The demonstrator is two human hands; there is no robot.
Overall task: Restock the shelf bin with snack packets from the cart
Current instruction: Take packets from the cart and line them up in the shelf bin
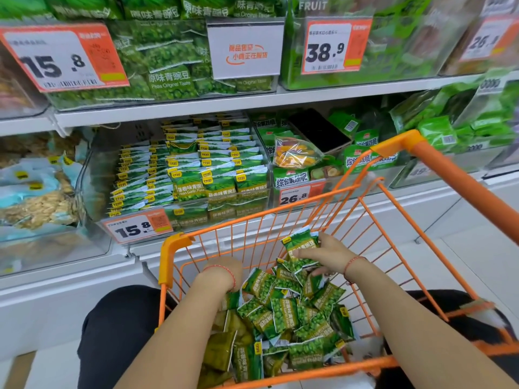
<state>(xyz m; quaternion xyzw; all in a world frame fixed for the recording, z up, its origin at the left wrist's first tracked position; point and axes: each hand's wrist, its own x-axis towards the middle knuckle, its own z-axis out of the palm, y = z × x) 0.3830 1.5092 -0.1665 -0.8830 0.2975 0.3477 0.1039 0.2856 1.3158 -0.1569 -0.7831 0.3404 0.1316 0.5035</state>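
Small green foil snack packets of peas (283,313) lie heaped in the orange wire cart (373,220), which stands just in front of the clear plastic shelf bin (92,175). That bin already holds neat upright rows of the same green packets above a 15.8 price tag (139,226). Inside the cart, the right hand (325,255) has its grip closed on one green packet (300,242), lifted slightly above the heap. The left hand (224,272) is bent down into the heap at the cart's left side; its fingers are hidden, so I cannot tell its grip.
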